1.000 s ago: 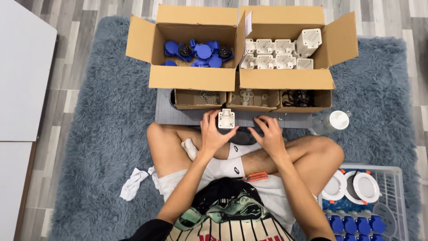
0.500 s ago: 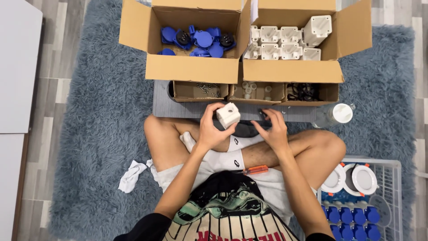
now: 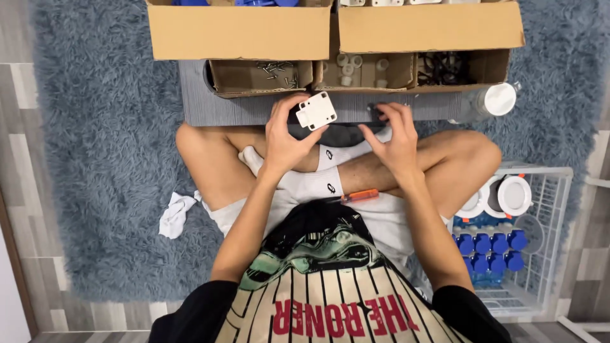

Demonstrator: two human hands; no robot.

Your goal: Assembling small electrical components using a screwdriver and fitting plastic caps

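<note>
Head view: we sit cross-legged on a shaggy blue-grey rug (image 3: 108, 159), working over a grey board (image 3: 210, 108) laid before our knees. Our left hand (image 3: 284, 141) grips a white square plastic housing (image 3: 316, 110), tilted, fingers curled about its lower edges, just above the board. Our right hand (image 3: 394, 136) rests fingertips on a small dark part (image 3: 376, 112) at the board; whether it pinches it we cannot tell. An orange-handled screwdriver (image 3: 359, 195) lies on our lap. Small cardboard trays (image 3: 260, 75) sit just beyond.
</note>
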